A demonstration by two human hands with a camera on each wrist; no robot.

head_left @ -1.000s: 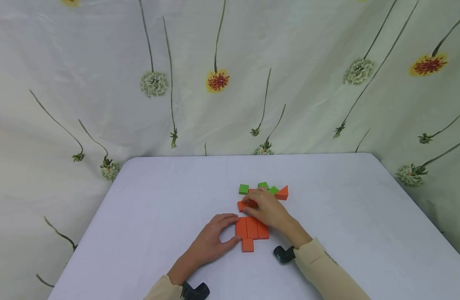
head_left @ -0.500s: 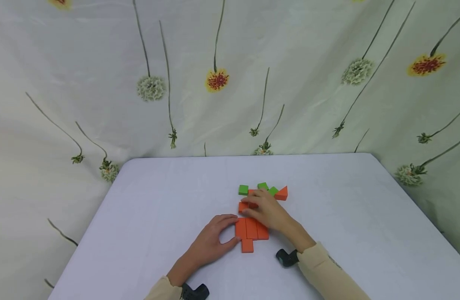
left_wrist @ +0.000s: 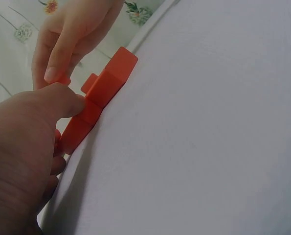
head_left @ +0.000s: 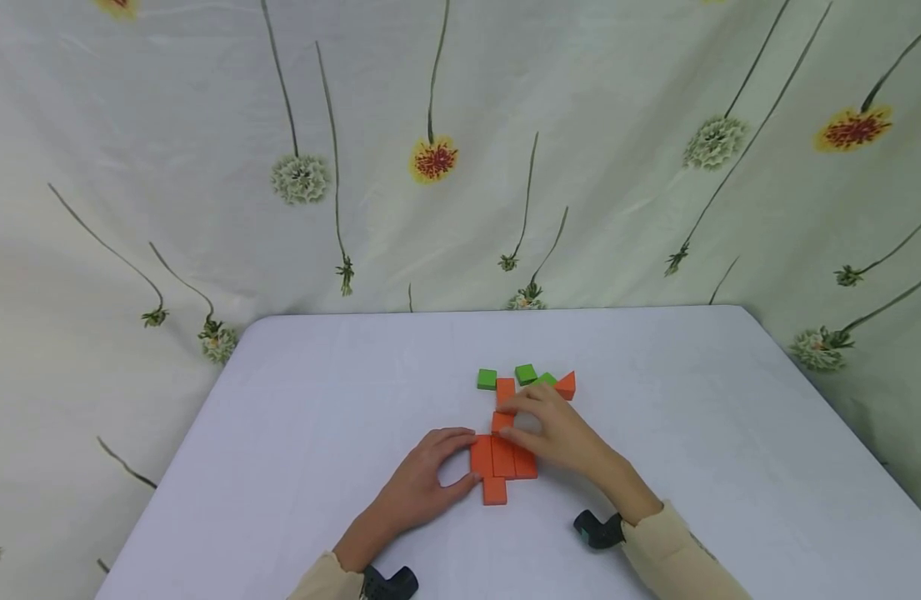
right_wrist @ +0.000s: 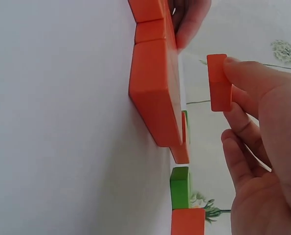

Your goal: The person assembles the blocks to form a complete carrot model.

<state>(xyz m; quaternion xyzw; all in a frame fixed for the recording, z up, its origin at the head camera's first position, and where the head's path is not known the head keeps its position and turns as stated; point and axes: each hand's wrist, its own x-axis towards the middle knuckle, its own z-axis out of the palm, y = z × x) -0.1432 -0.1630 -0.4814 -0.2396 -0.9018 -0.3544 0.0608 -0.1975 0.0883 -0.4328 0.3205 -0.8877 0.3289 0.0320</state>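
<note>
My right hand (head_left: 565, 429) pinches a small orange block (right_wrist: 218, 90) between thumb and fingers, lifted off the table in the right wrist view. From the head it overlaps the far edge of several orange blocks (head_left: 503, 458) laid flat side by side. My left hand (head_left: 422, 487) holds the left block (head_left: 480, 458) of that group, thumb at its near corner and fingers at its far corner. A smaller orange block (head_left: 494, 492) adjoins the group's near side. Beyond the right hand's fingers lies another orange block (head_left: 505, 388), partly covered.
Behind the right hand lie green blocks: a square one (head_left: 486, 379), a second (head_left: 525, 373) and a third (head_left: 547, 379) partly hidden by the hand. An orange triangular block (head_left: 567, 386) sits at their right. The white table (head_left: 340, 400) ends at a flower-print cloth (head_left: 618, 208).
My right hand has brought the small orange block to the right and slightly nearer, uncovering more of the orange block behind it. The left hand stays in place.
</note>
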